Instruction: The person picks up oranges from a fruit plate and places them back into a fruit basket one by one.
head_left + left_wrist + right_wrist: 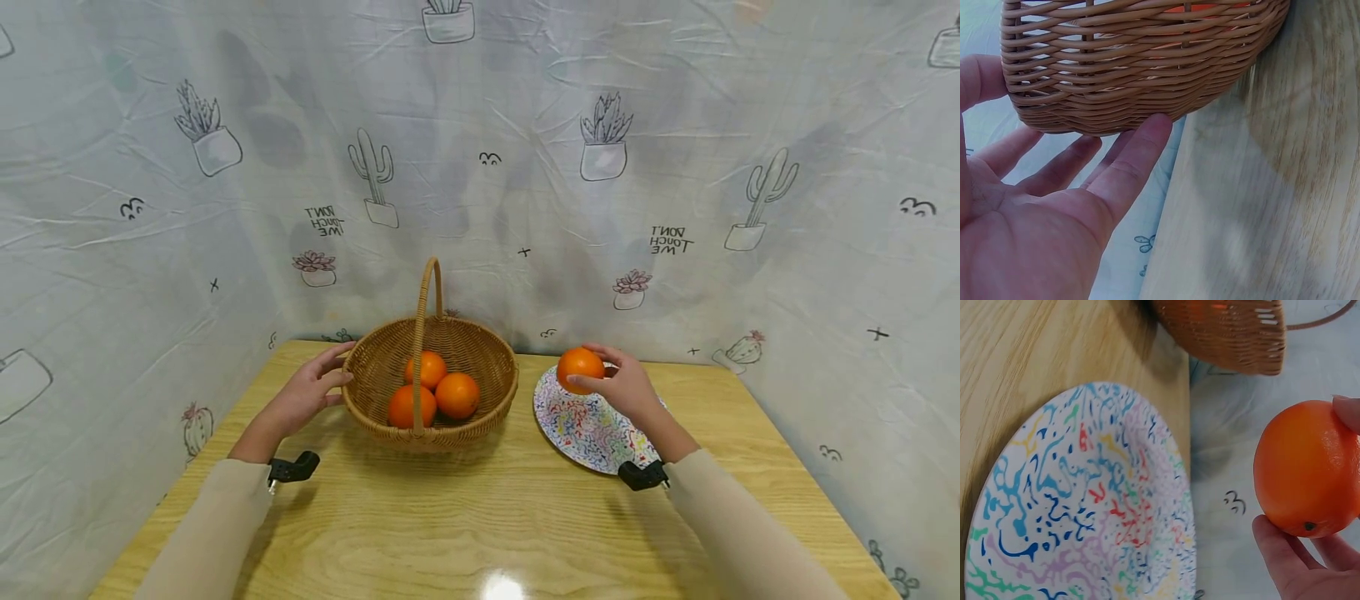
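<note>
My right hand (626, 387) grips an orange (579, 370) between thumb and fingers, held above the far part of a round plate (592, 429) with a multicoloured squiggle pattern. In the right wrist view that orange (1307, 469) shows a small dark stem spot, and it is apart from the plate (1085, 500). At the left, my left hand (307, 396) rests against the outer side of a wicker basket (360, 421). The left wrist view shows its spread, fairly straight fingers touching the woven wall (1129, 81). Three oranges (457, 395) lie inside the basket.
The basket's tall arched handle (420, 333) rises over the oranges. Both stand on a wooden table (450, 525), with a cloth (510, 200) printed with potted plants hanging behind and along the sides. Black wrist straps (292, 468) sit at both cuffs.
</note>
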Motion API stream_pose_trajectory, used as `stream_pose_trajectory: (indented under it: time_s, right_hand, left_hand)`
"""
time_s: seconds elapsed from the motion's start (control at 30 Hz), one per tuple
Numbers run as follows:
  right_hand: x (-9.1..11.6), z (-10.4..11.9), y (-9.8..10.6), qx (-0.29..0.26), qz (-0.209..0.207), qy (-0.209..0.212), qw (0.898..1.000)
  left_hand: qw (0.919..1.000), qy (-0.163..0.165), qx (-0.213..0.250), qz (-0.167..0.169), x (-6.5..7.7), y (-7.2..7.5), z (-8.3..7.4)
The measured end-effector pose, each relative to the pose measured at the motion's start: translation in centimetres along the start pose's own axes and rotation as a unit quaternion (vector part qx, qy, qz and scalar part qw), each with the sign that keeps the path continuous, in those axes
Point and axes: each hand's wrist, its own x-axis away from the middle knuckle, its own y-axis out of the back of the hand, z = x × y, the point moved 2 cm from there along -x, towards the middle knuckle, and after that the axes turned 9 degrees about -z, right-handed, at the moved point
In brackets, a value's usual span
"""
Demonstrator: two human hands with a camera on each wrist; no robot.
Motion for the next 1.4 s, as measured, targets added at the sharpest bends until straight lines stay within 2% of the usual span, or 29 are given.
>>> stream_pose_trajectory:
  time_s: [0.7,1.03,1.4]
  right_hand:
    - [-0.7,5.1,0.2,-0.054,0.037,0.022,0.998]
    - [-1.2,7.4,-1.1,-0.115,0.061,0.023,0.991]
    - [-1.8,8.9,-3.0,-0.108,0.067,0.033,0.991]
  left_hand:
    - [0.9999,0.009,0.003,-0.004,0.1,-0.1,-0.2]
    - [0.9999,0.013,0.003,-0.004,0.2,-0.3,-0.5]
    - [0.9999,0.011,0.001,-0.005,0.2,-0.5,-0.5]
